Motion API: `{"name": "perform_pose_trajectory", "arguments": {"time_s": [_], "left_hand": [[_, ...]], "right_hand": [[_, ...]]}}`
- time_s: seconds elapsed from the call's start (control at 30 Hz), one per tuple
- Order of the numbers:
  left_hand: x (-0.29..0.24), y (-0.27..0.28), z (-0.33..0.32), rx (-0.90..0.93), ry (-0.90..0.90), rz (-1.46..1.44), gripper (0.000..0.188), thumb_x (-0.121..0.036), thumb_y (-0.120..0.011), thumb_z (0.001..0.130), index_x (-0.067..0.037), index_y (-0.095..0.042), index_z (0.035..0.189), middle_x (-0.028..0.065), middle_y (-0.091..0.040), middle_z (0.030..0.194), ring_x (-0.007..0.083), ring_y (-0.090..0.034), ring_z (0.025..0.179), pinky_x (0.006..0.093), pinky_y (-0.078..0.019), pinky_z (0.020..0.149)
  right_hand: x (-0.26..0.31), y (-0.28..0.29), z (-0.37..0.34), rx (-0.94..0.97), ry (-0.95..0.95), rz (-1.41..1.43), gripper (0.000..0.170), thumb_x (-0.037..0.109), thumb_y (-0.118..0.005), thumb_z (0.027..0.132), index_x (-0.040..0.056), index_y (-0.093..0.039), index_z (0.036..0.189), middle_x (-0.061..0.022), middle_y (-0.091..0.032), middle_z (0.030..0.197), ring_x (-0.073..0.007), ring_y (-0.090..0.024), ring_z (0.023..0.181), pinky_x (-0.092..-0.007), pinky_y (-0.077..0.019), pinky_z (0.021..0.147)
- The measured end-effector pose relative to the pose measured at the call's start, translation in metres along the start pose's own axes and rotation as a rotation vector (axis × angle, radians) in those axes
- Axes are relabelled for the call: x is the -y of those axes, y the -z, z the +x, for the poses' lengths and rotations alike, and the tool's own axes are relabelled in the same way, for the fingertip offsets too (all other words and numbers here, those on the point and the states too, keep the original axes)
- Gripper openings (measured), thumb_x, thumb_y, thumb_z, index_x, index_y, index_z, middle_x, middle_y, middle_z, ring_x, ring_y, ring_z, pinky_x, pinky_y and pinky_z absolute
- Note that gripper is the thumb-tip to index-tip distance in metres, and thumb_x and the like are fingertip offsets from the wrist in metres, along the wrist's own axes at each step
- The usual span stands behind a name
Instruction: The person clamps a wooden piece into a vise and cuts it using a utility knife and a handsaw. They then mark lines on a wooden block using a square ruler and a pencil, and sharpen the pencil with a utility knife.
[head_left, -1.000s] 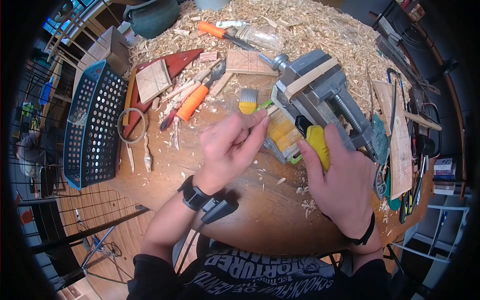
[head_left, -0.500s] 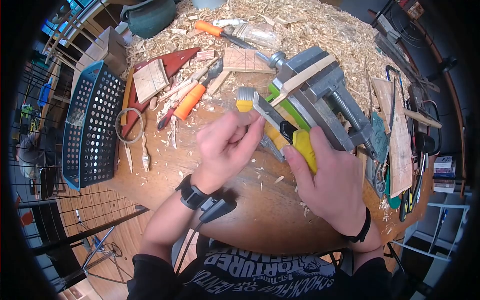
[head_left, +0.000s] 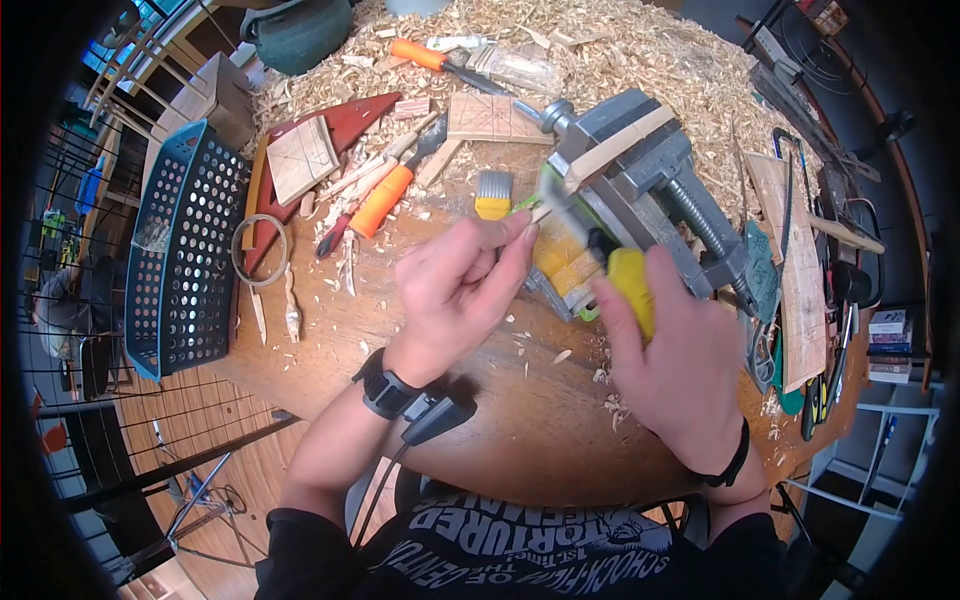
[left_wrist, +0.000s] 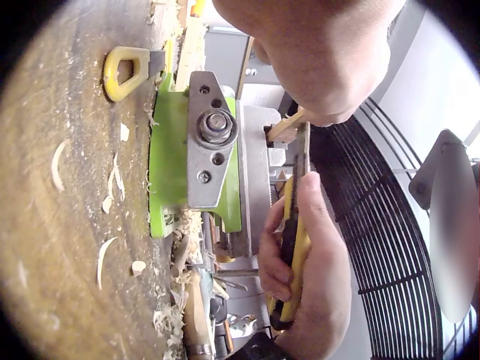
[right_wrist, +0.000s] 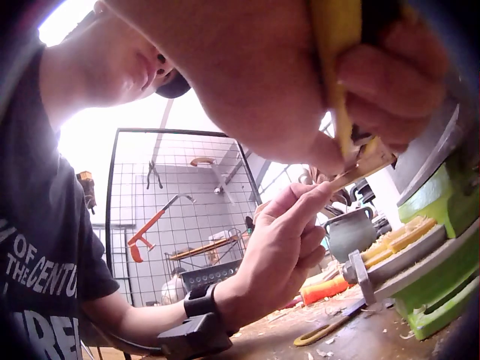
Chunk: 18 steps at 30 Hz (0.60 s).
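In the head view my left hand [head_left: 455, 280] pinches the thin end of a wooden stick [head_left: 622, 148], whose wider part reaches over the bench vise [head_left: 690, 215]. My right hand [head_left: 690, 360] grips a yellow-and-black utility knife [head_left: 632, 285], its blade blurred and crossing the stick between the left fingertips and the vise. From the left wrist the knife [left_wrist: 298, 255] appears with its blade right at the stick [left_wrist: 285, 129], close to the left hand [left_wrist: 326, 52]. In the right wrist view the left fingers hold the stick [right_wrist: 360, 169] just below the knife handle [right_wrist: 337, 75].
Wood shavings [head_left: 700, 90] cover the table's back. Left of the vise lie a flat brush [head_left: 494, 195], an orange-handled tool [head_left: 383, 200] and marked wood blocks [head_left: 302, 162]. A blue perforated basket [head_left: 185, 260] stands at the left edge; a long board [head_left: 795, 290] lies at right.
The knife in my right hand went left to the left fingertips, then came back right, its blade now blurred. The left hand keeps its pinch on the stick and has barely moved.
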<state>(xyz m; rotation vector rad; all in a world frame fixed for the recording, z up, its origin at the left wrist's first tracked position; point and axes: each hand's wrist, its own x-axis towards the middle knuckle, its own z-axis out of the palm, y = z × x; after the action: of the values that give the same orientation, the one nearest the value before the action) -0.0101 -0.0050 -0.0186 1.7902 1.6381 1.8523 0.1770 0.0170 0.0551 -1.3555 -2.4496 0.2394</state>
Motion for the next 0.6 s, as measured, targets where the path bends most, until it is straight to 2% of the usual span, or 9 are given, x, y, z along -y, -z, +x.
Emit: {"name": "perform_pose_trajectory", "arguments": {"time_s": [0.2,0.4,0.47,0.6], "left_hand": [[0.0044,-0.0012,0.0000,-0.009,-0.040,-0.022,0.010,0.000,-0.077,0.081,-0.001,-0.072,0.090,-0.0026,-0.033,0.050,0.0054,-0.035,0.042,0.0244,-0.0297,0.042],[0.0021,-0.0025,-0.0013,-0.011,0.010,-0.019,0.009,0.000,-0.076,0.082,-0.001,-0.071,0.088,-0.0036,-0.032,0.050,0.0042,-0.032,0.044,0.0228,-0.0281,0.042],[0.0019,-0.0021,-0.0009,-0.012,0.001,-0.014,0.008,0.001,-0.076,0.082,-0.001,-0.070,0.087,-0.0038,-0.033,0.050,0.0039,-0.032,0.044,0.0223,-0.0279,0.042],[0.0006,-0.0019,-0.0003,-0.014,-0.002,-0.015,0.008,0.001,-0.076,0.082,-0.001,-0.069,0.086,-0.0039,-0.034,0.050,0.0035,-0.032,0.044,0.0215,-0.0281,0.042]], "right_hand": [[0.0019,0.0060,0.0016,-0.022,-0.019,-0.108,0.035,0.042,-0.062,0.094,0.0090,-0.054,0.090,-0.0113,-0.059,0.053,-0.0335,-0.061,0.046,-0.0427,-0.0439,0.040],[-0.0025,0.0013,0.0017,-0.017,-0.024,0.007,0.034,0.041,-0.061,0.095,0.0083,-0.054,0.091,-0.0115,-0.059,0.053,-0.0343,-0.061,0.046,-0.0432,-0.0439,0.040],[-0.0037,0.0003,0.0016,0.047,0.034,0.066,0.034,0.040,-0.060,0.095,0.0064,-0.054,0.095,-0.0118,-0.059,0.053,-0.0343,-0.061,0.046,-0.0436,-0.0440,0.040],[-0.0035,-0.0023,0.0025,0.056,0.042,0.103,0.036,0.039,-0.060,0.095,0.0038,-0.053,0.099,-0.0122,-0.059,0.053,-0.0339,-0.061,0.045,-0.0437,-0.0440,0.041]]}}
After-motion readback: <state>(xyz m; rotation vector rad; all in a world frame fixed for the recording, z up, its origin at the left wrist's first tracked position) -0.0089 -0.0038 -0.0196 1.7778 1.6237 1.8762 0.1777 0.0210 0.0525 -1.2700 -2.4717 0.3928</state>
